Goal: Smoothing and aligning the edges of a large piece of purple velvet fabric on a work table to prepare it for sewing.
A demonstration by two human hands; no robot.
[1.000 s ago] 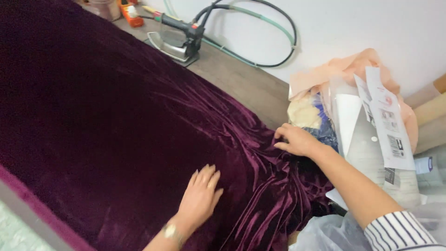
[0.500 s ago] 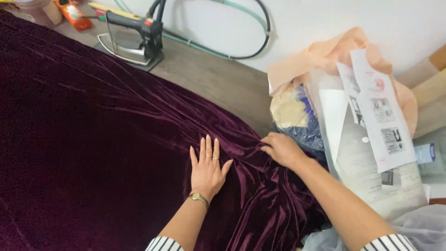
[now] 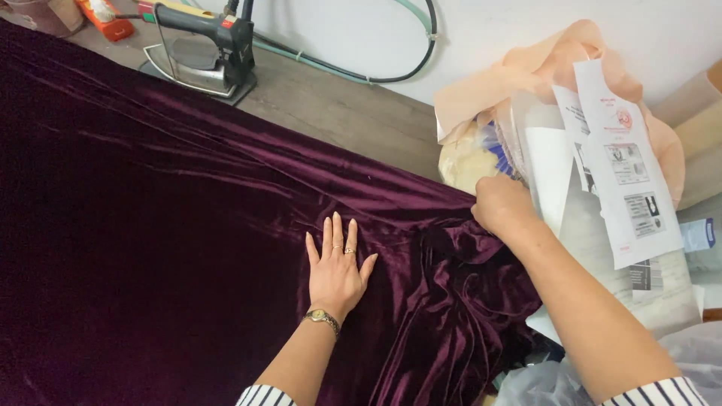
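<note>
Flat and open, your left hand point(image 3: 336, 263) presses palm-down on the purple velvet cloth point(image 3: 173, 225), fingers spread and gripping nothing; your right hand point(image 3: 502, 204) is curled at the cloth's bunched right edge, but you cannot tell from this angle whether its fingers have hold of the fabric.

At the upper left of the frame, an orange object point(image 3: 101, 16) sits beside a steam iron point(image 3: 199, 49), which stands on the grey-brown table point(image 3: 338, 113) just past the cloth's far edge. A dark hose point(image 3: 406, 71) loops from the iron along the white wall.

The velvet fills the left and centre of the frame. It is deep wine-purple with a soft sheen. On the left it lies mostly smooth, with long shallow ridges running diagonally toward the lower right. Beneath your left hand, at lower centre, it is flattened. Just right of that hand it gathers into deep, glossy folds that tumble down to the bottom edge.

At the right of the frame, touching the crumpled edge, lies a heap of peach fabric point(image 3: 526, 75), clear plastic bags point(image 3: 677, 361) and white printed paper sheets point(image 3: 624, 165).
</note>
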